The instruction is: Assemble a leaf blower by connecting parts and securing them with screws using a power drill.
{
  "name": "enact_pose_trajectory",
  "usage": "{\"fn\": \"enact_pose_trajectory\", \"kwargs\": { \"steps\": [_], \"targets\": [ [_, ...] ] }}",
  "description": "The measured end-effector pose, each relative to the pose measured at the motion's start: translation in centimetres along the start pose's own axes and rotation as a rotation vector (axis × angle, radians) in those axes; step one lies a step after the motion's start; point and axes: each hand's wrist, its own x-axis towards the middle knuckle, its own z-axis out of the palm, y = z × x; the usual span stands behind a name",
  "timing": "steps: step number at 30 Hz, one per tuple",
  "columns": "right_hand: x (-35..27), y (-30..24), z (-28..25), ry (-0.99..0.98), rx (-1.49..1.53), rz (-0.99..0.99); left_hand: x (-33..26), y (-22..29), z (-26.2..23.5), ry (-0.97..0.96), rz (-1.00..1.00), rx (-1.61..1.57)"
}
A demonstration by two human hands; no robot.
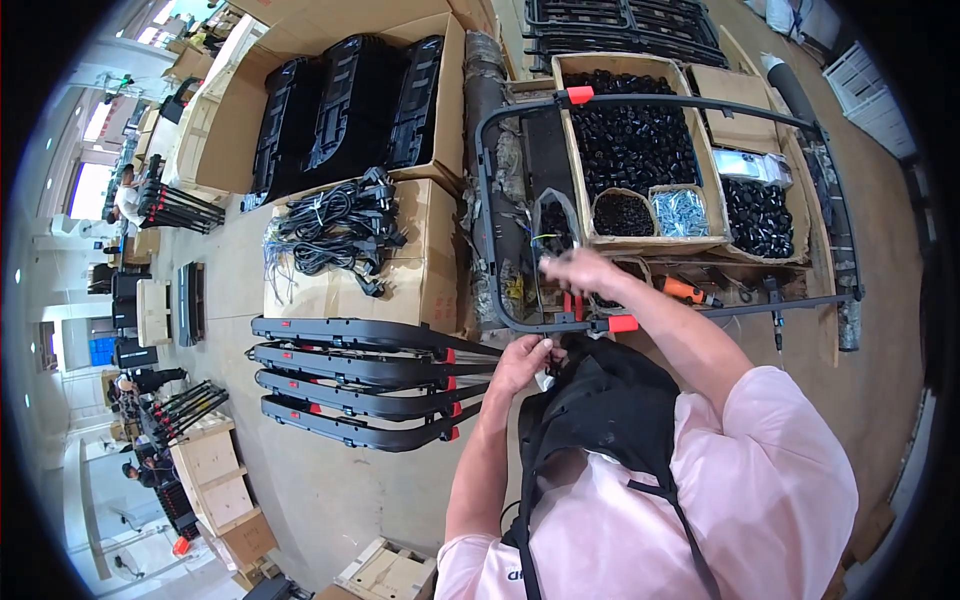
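A dark tubular frame [487, 215] with rounded corners lies across the workbench before me, a red block [622, 323] on its near bar and another [580, 95] on its far bar. My left hand [522, 364] is just below the near left corner of this frame, in front of my black apron. Its thumb and fingers are pinched together; what they hold is too small to name. Above the frame's opening, my right hand [583, 270] is smeared by motion, its fingers toward the left. Near it stands a clear bag [553, 218] of small dark parts.
Beyond the hands, a cardboard box [650, 243] holds black caps and small screws. An orange power tool [685, 291] lies right of my right forearm. At left, several stacked dark bars [350, 380] jut out below a carton [425, 270] topped with black power cords [335, 230].
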Motion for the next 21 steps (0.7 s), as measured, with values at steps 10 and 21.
{"fn": "enact_pose_trajectory", "kwargs": {
  "steps": [10,21],
  "targets": [
    [2.3,0.0,6.6,0.246,-0.196,-0.271,0.7,-3.2,0.2,0.061,0.138,-0.137],
    [3.8,-2.0,6.7,0.348,-0.165,-0.245,0.9,-3.9,0.8,0.109,0.186,-0.319]
  ]
}}
